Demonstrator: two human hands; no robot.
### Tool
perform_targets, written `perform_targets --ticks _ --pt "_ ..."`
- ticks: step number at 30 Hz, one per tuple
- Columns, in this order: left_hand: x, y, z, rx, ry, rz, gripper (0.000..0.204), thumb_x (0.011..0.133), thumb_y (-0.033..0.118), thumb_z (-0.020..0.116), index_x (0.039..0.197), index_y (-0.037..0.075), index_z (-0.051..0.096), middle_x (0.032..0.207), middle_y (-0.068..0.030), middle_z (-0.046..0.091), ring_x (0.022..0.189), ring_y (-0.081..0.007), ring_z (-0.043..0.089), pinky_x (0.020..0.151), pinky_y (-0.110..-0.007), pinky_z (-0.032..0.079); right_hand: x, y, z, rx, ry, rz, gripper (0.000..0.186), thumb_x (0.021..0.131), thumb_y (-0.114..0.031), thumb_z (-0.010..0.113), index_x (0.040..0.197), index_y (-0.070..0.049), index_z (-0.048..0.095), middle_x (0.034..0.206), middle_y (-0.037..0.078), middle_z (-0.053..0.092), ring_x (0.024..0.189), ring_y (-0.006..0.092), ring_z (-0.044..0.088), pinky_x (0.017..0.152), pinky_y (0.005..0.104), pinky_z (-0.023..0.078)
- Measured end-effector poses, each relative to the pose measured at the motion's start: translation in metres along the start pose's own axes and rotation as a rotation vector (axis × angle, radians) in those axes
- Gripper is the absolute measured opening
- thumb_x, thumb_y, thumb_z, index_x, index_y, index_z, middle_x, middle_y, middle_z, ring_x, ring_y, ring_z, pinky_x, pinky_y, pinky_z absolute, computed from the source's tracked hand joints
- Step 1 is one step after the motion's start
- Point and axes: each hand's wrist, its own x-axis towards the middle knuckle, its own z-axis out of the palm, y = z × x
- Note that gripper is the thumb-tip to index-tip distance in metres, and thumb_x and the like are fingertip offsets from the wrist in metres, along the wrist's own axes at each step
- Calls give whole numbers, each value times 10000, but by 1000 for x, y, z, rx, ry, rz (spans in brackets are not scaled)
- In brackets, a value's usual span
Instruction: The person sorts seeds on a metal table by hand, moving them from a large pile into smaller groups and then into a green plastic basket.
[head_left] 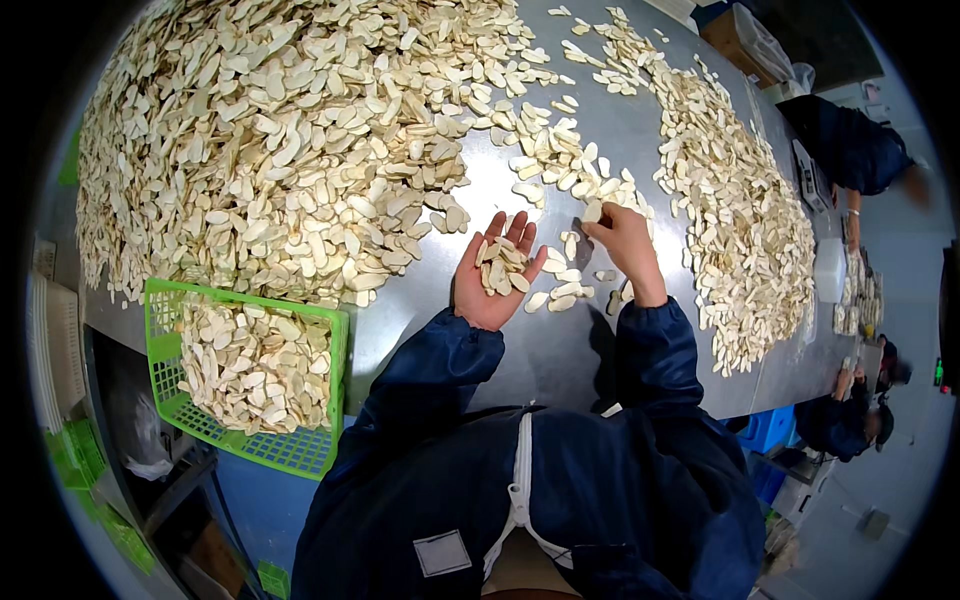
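My left hand is palm up above the metal table, fingers slightly curled, cupping a small heap of pale oval dried slices. To its right, my right hand pinches one pale slice between thumb and fingertips. A few loose slices lie on the table between and below the hands. Beyond them a trail of slices runs toward the far side. A huge pile of the same slices covers the left of the table, and a long, lower pile stretches along the right.
A green plastic basket partly filled with slices stands at the table's near left edge. Bare metal tabletop shows beside it. Co-workers in dark clothes are along the right side. A cardboard box is at the far right.
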Motion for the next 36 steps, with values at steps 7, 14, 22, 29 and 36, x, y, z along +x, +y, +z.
perform_targets --ticks 7,14,22,29,36 --pt "0 3 -1 -6 -15 10 321 972 279 340 1189 139 530 1284 -88 509 1244 -250 425 1081 -505 271 -9 1 -17 -2 -33 -106 214 747 -51 624 952 8 608 665 78 567 605 147 531 553 279 423" --pt "0 0 1 20 -42 -14 328 975 290 338 1208 146 519 1306 -88 489 1254 -261 415 1064 -502 293 24 -35 -2 -45 82 -318 287 773 -136 649 1034 -18 615 896 108 605 785 212 574 690 330 460" --pt "3 17 3 -94 -16 80 312 977 275 376 1198 126 539 1180 -99 549 1062 -249 519 898 -391 438 33 -12 9 -191 -33 -606 295 760 -36 622 1054 -66 621 1284 189 476 1072 355 533 862 367 461" --pt "1 24 8 -103 -5 111 250 965 230 431 1123 122 591 1063 -85 599 955 -227 557 800 -345 476 41 3 -21 -72 133 -337 112 797 -65 547 837 -12 638 783 153 633 743 319 615 653 358 473" --pt "5 23 5 -107 -49 89 272 970 243 408 1127 121 594 1062 -80 587 929 -217 544 786 -345 468 90 -40 32 -380 221 -407 139 768 -154 576 781 -33 643 771 172 625 754 339 605 670 431 474"
